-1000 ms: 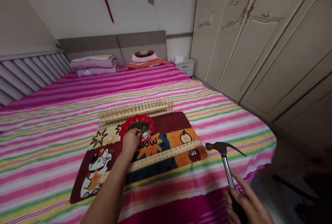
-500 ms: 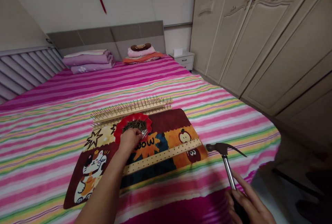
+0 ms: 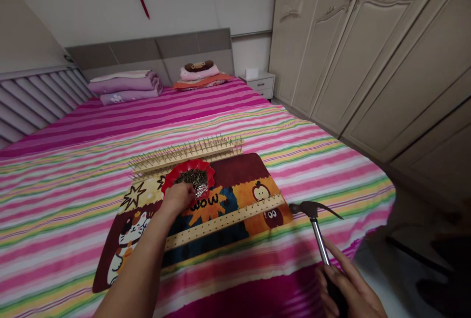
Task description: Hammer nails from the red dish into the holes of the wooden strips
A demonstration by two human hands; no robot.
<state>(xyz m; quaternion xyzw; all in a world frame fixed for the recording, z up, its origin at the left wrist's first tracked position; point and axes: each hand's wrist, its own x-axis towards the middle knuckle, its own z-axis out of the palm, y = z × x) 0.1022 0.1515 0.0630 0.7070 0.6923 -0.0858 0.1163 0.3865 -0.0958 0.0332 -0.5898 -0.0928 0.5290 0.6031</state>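
Nails (image 3: 192,177): heaped loose inside the red, scallop-rimmed bowl (image 3: 210,173), on the patterned mat (image 3: 243,171). Left hand (image 3: 179,195): reached in over the near side of the bowl, fingers bunched low by the heap. Cannot tell whether open or pinching a nail; fingertips too small and partly hidden.

Near strip (image 3: 228,219): pale, laid slantwise across the mat on the near side of the bowl, pierced with small holes. Seen at its right end: a few nails upright. Left end hidden behind the left forearm. Far strips (image 3: 187,156): two, along the far side of the bowl, both bristling with nails.

Hammer (image 3: 319,240): held in the right hand (image 3: 348,288), well to the right of the bowl and nearer the camera. Dark handle wrapped by the fingers, index finger extended along it. Metal shaft tilted, head up, striking face toward the near strip's right end, claw pointing right. Cannot tell whether touching the strip.

Beneath and around the mat: bed (image 3: 312,151) with striped covers. Well beyond the bowl: lilac bedding (image 3: 127,86) folded to the left, pink bedding (image 3: 200,73) stacked straight behind, headboard (image 3: 140,55) at the back. Far right of the bowl: nightstand (image 3: 263,85) bearing a white box (image 3: 251,73), then wardrobe (image 3: 349,63). Far left of the bowl: slatted rail (image 3: 40,97).
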